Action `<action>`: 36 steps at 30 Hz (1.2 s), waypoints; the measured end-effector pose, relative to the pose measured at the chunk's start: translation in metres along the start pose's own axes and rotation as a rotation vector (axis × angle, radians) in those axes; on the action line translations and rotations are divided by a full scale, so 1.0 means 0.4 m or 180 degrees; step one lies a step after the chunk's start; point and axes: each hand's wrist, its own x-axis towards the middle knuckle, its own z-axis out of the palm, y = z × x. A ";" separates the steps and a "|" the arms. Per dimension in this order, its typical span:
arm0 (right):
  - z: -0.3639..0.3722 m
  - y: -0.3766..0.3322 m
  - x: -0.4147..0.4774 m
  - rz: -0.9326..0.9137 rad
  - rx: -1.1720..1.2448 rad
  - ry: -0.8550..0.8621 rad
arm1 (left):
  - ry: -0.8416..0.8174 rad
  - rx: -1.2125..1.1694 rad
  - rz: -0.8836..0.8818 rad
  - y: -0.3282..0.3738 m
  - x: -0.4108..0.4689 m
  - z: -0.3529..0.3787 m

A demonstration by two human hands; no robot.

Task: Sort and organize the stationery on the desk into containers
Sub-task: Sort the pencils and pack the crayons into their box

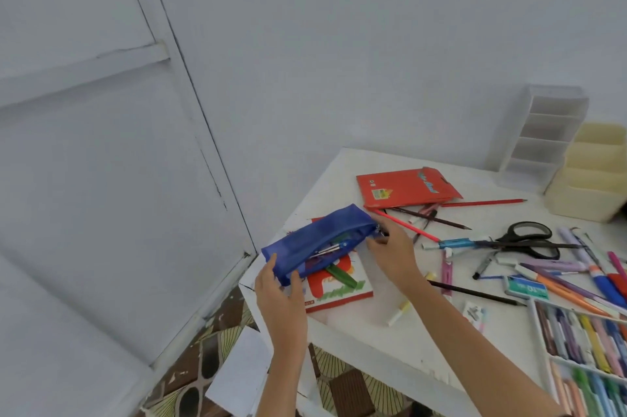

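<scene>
Our left grip (276,291) grasps one end of the blue pouch (315,240), our right grip (393,252) pinches its zipper (380,232); if tilted, pens (327,249) may slide off the tabletop (366,342) corner.

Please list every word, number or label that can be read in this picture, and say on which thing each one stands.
"10": on the teal card; the other print on it is too blurred to read.
Red box: blue script and a yellow sticker, both too blurred to read.
Book under the pouch: large green letters, unreadable.
</scene>
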 end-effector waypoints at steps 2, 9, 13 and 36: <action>0.016 0.007 0.013 0.0010 0.0212 0.0151 | 0.0123 -0.0083 -0.0075 0.002 0.020 -0.004; 0.035 -0.005 0.073 0.0037 0.0909 0.0903 | 0.0227 -0.0601 0.0071 0.063 0.116 0.001; -0.007 -0.041 0.126 -0.0029 0.1123 0.1166 | 0.0081 -0.0739 0.0247 0.108 0.187 0.056; -0.037 -0.020 0.078 0.0110 0.0025 0.1181 | -0.0926 0.0583 0.0316 0.058 0.226 0.197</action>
